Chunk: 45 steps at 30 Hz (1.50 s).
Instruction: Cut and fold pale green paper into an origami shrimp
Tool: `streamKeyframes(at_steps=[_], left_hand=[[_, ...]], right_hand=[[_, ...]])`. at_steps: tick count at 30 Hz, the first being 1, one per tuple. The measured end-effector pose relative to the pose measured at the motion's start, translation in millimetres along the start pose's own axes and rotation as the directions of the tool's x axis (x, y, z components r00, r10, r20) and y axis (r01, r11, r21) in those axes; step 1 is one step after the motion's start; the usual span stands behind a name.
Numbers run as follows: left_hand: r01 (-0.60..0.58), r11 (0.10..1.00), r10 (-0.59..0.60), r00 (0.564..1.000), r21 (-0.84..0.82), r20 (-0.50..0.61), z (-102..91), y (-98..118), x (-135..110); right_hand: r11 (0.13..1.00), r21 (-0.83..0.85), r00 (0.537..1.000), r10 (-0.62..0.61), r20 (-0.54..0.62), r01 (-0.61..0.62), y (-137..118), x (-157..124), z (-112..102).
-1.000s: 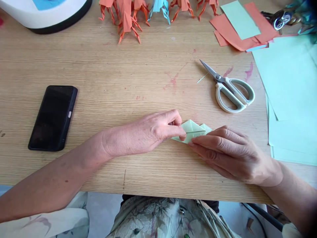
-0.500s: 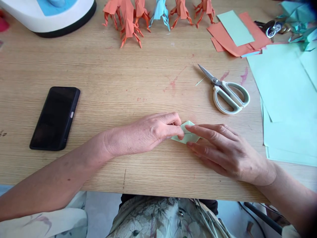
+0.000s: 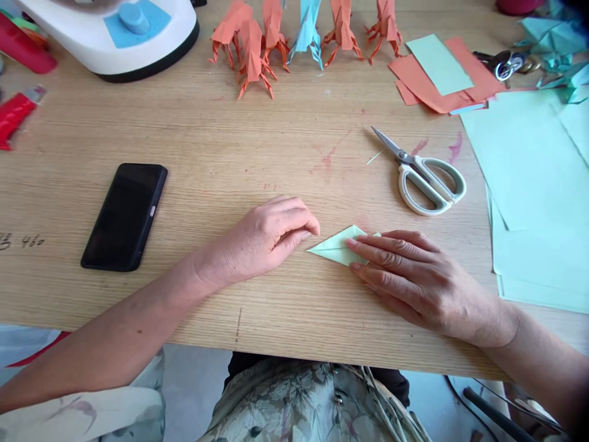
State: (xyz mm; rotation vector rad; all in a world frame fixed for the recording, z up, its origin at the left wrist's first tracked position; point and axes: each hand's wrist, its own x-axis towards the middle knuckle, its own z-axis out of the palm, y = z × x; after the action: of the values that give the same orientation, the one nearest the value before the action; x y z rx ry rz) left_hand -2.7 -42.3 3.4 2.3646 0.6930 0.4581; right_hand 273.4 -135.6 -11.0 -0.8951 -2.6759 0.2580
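Observation:
A small pale green folded paper (image 3: 332, 247) lies on the wooden table in front of me, its sharp point toward the left and a crease along its middle. My right hand (image 3: 414, 282) rests flat on the paper's right part, fingers stretched out and pressing it to the table; that end is mostly hidden. Just left of the paper's tip, and apart from it, is my left hand (image 3: 280, 236). Its fingers are curled in and the thumb lies against them, with nothing seen between.
Scissors (image 3: 426, 175) lie beyond my right hand. Pale green sheets (image 3: 543, 172) cover the right side, below orange paper pieces (image 3: 423, 83). Several orange folded figures (image 3: 252, 58) and a blue one (image 3: 307, 31) stand at the back. A phone (image 3: 124, 215) and a white appliance (image 3: 170, 37) are left.
My left hand has let go of the folded paper and drawn back to the left, uncovering its pointed tip. My right hand stays on the paper. The view has shifted slightly left.

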Motion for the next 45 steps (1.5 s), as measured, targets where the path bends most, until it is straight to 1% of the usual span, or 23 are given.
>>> streamKeyframes(at_steps=[1,3,5,8,13,19,26,29,32,34,36,37,39,42,45], left_hand=[[0.008,0.999,-0.007,1.000,0.034,-0.027,1.0,-0.2,-0.5],[0.003,0.997,0.000,0.999,0.083,-0.035,2.5,0.0,-0.6],[-0.003,0.994,0.002,1.000,0.112,0.003,3.0,0.6,-0.3],[0.014,0.990,-0.024,0.997,0.137,0.074,2.1,1.3,-0.7],[0.056,0.983,-0.077,0.990,0.173,0.120,1.3,2.6,-1.2],[0.121,0.981,-0.141,0.981,0.149,0.133,1.8,6.1,1.4],[0.173,0.979,-0.189,0.967,0.105,0.168,-2.7,7.2,5.8],[0.150,0.983,-0.165,0.975,0.107,0.151,-1.7,6.0,6.0],[0.111,0.986,-0.121,0.990,0.123,0.077,2.0,8.4,0.4],[0.070,0.981,-0.072,0.997,0.182,0.003,5.3,13.2,-7.9],[-0.001,0.946,0.016,0.999,0.323,-0.043,9.0,19.3,-18.8],[-0.048,0.921,0.063,0.998,0.387,-0.025,11.0,22.3,-24.6],[-0.123,0.877,0.099,0.992,0.464,0.076,15.4,26.9,-35.8],[-0.153,0.860,0.058,0.977,0.487,0.205,22.5,29.8,-48.5],[-0.131,0.841,-0.002,0.969,0.525,0.246,28.7,31.0,-55.0]], right_hand=[[1.000,0.003,1.000,0.000,-0.003,0.000,0.1,0.0,0.1],[1.000,0.006,1.000,0.000,-0.008,0.000,-0.1,0.2,0.3],[1.000,0.007,1.000,0.002,-0.013,-0.002,-0.6,0.6,0.4],[1.000,0.008,1.000,0.006,-0.024,-0.006,-1.1,0.9,0.6],[1.000,0.021,1.000,0.007,-0.018,-0.007,-0.5,0.5,0.9],[0.999,0.042,1.000,0.006,-0.018,-0.005,0.7,0.5,0.7],[0.998,0.058,1.000,0.005,0.005,-0.005,2.0,-0.6,1.2],[0.998,0.060,1.000,-0.004,0.006,0.004,1.9,-0.3,0.6],[0.998,0.055,1.000,-0.001,-0.004,0.001,1.3,0.5,0.1],[0.999,0.050,1.000,0.001,-0.013,0.000,0.8,1.1,-0.1],[0.999,0.045,1.000,-0.005,-0.023,0.006,0.7,1.4,-0.2],[0.999,0.043,1.000,-0.009,-0.026,0.010,0.7,1.6,-0.2],[0.999,0.044,1.000,-0.013,-0.024,0.015,1.0,1.5,-0.2],[0.999,0.050,1.000,-0.008,-0.014,0.009,1.5,0.8,0.2],[0.998,0.056,1.000,-0.006,-0.020,0.007,1.5,-0.1,1.1]])
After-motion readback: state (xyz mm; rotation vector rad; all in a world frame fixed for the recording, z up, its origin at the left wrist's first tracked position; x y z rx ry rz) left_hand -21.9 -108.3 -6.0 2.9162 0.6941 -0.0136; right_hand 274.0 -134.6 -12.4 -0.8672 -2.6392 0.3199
